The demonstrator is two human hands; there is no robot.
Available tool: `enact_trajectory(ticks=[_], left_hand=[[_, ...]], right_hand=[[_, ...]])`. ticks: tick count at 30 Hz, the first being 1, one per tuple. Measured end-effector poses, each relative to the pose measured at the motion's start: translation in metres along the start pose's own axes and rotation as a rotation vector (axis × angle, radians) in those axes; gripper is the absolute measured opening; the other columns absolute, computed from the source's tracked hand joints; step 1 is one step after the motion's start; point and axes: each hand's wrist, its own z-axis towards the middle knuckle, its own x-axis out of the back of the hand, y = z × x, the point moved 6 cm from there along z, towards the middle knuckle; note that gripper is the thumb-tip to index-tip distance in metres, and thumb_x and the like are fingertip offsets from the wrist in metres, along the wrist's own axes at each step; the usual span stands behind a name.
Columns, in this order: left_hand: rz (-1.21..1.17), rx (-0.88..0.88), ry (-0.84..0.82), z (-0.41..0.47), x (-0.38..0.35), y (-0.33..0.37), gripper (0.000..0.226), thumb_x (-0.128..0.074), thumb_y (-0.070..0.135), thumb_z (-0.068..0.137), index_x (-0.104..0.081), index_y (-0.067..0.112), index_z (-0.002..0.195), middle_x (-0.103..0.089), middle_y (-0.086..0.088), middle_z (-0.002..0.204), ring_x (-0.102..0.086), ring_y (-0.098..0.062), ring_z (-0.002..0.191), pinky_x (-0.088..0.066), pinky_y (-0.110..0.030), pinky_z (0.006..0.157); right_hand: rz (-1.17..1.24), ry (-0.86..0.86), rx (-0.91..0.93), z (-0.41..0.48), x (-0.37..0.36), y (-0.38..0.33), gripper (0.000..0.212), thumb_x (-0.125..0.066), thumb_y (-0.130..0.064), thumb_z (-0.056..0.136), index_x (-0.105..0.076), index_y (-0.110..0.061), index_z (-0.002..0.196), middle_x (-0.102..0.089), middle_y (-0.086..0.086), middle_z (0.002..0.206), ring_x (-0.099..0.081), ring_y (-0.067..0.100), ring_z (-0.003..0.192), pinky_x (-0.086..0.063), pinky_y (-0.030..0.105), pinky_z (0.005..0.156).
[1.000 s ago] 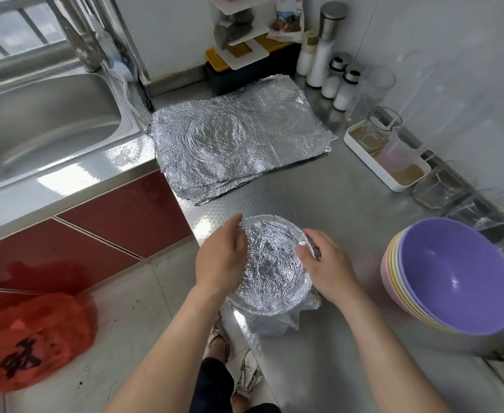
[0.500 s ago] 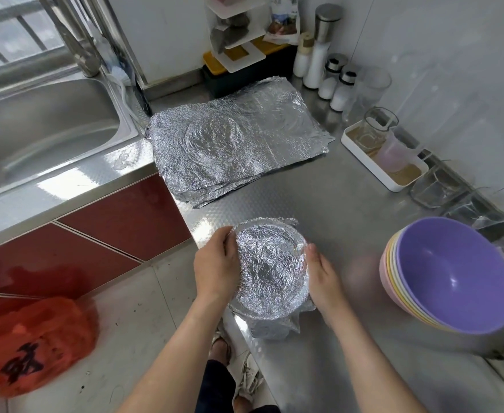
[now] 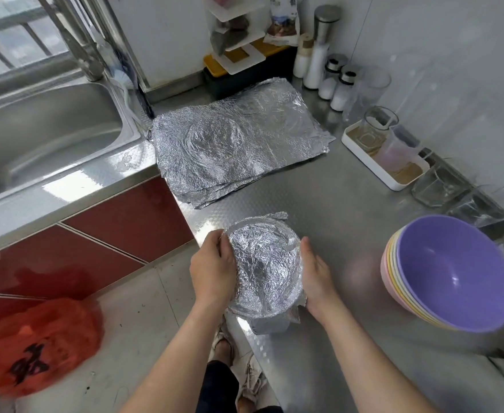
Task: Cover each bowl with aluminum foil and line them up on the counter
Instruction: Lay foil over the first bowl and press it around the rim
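Here, your two hands cup one covered bowl (image 3: 264, 263) between them at the near edge of the steel counter (image 3: 349, 210). Your left hand (image 3: 212, 269) curls over the bowl's left rim, and your right hand (image 3: 316, 274) wraps the right side, thumb pointing away from you; both hold the bowl and press the foil against it. The foil is crinkled across the top and bunched loosely below the rim, nearest you. Expect the bowl to be light and stiff, probably plastic like the others, while the foil is thin, soft and easy to tear. Hold it low on the sides, below the rim, and keep your fingers off the stretched top, which would likely dent or puncture. Count one covered bowl in all. To the right of your right hand, well apart from it, sit the stacked bowls (image 3: 450, 272), uncovered, a purple one on top; at least four rims show, but the exact number cannot be told. Beyond your hands, farther from you, lies one flat pile of foil sheets (image 3: 239, 138), several layers deep, too thin to count.
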Motion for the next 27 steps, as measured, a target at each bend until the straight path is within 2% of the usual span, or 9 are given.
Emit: enact_trajectory(ticks=[2,4,6,9,12,15,19,24,27], left_hand=[[0.112,-0.019,-0.034,0.002,0.002,0.005,0.030,-0.042,0.021,0.100,-0.059,0.017,0.124,-0.068,-0.002,0.109,-0.060,-0.027,0.106,-0.038,-0.031,0.076],[0.213,-0.183,-0.041,0.009,0.003,0.021,0.037,-0.044,0.021,0.098,-0.054,0.014,0.134,-0.059,-0.003,0.132,-0.053,-0.024,0.121,-0.040,-0.034,0.091],[0.275,-0.346,-0.082,0.020,-0.004,0.044,0.037,-0.045,0.025,0.099,-0.056,0.011,0.132,-0.058,-0.005,0.134,-0.053,-0.025,0.121,-0.041,-0.035,0.094],[0.481,-0.423,-0.267,0.037,-0.029,0.071,0.039,-0.038,0.038,0.101,-0.065,0.014,0.115,-0.068,-0.010,0.112,-0.063,-0.030,0.101,-0.050,-0.036,0.080],[0.665,-0.400,-0.422,0.052,-0.052,0.080,0.050,-0.034,0.047,0.101,-0.062,0.007,0.089,-0.067,-0.013,0.091,-0.065,-0.031,0.086,-0.053,-0.036,0.073],[0.630,-0.388,-0.501,0.059,-0.065,0.076,0.054,-0.035,0.049,0.101,-0.057,0.008,0.075,-0.067,-0.013,0.084,-0.065,-0.029,0.081,-0.054,-0.035,0.073],[0.549,-0.472,-0.547,0.056,-0.070,0.073,0.044,-0.037,0.043,0.102,-0.051,0.016,0.069,-0.058,-0.005,0.070,-0.057,-0.026,0.071,-0.038,-0.029,0.059],[0.437,-0.524,-0.627,0.056,-0.069,0.072,0.045,-0.041,0.038,0.102,-0.044,0.017,0.063,-0.048,0.002,0.056,-0.047,-0.019,0.057,-0.031,-0.028,0.055],[0.414,-0.529,-0.652,0.057,-0.070,0.072,0.045,-0.041,0.042,0.102,-0.047,0.017,0.065,-0.049,0.003,0.056,-0.045,-0.011,0.053,-0.029,-0.027,0.051]], right_hand=[[-0.139,0.001,0.139,0.000,0.002,-0.016,0.046,-0.044,-0.036,0.101,-0.053,-0.004,0.133,-0.054,-0.006,0.127,-0.048,0.006,0.120,-0.034,0.018,0.102],[-0.245,0.019,0.268,0.006,0.008,-0.022,0.037,-0.047,-0.023,0.101,-0.056,0.001,0.127,-0.059,0.001,0.127,-0.055,0.010,0.116,-0.040,0.025,0.102],[-0.343,0.039,0.334,0.007,0.007,-0.024,0.038,-0.048,-0.029,0.099,-0.061,0.000,0.120,-0.063,0.000,0.118,-0.058,0.010,0.110,-0.043,0.037,0.103],[-0.407,0.065,0.353,0.008,0.001,-0.015,0.042,-0.039,-0.037,0.095,-0.066,-0.007,0.103,-0.062,-0.010,0.089,-0.053,0.003,0.082,-0.046,0.033,0.082],[-0.412,0.125,0.359,0.007,-0.002,-0.012,0.035,-0.039,-0.032,0.098,-0.066,-0.009,0.098,-0.060,-0.009,0.081,-0.051,0.008,0.073,-0.039,0.027,0.069],[-0.480,0.172,0.348,0.006,-0.002,-0.014,0.026,-0.041,-0.017,0.101,-0.057,-0.020,0.082,-0.047,-0.011,0.063,-0.043,0.011,0.063,-0.029,0.027,0.061],[-0.528,0.186,0.351,0.005,-0.005,-0.019,0.034,-0.042,-0.012,0.101,-0.044,-0.025,0.070,-0.040,-0.010,0.058,-0.038,0.003,0.056,-0.023,0.027,0.058],[-0.550,0.177,0.365,0.008,-0.005,-0.021,0.028,-0.041,-0.012,0.101,-0.049,-0.022,0.076,-0.038,-0.011,0.058,-0.037,0.001,0.056,-0.023,0.027,0.060],[-0.526,0.144,0.343,0.009,-0.007,-0.021,0.022,-0.040,-0.013,0.102,-0.061,-0.009,0.102,-0.050,-0.011,0.073,-0.044,0.004,0.065,-0.029,0.023,0.064]])
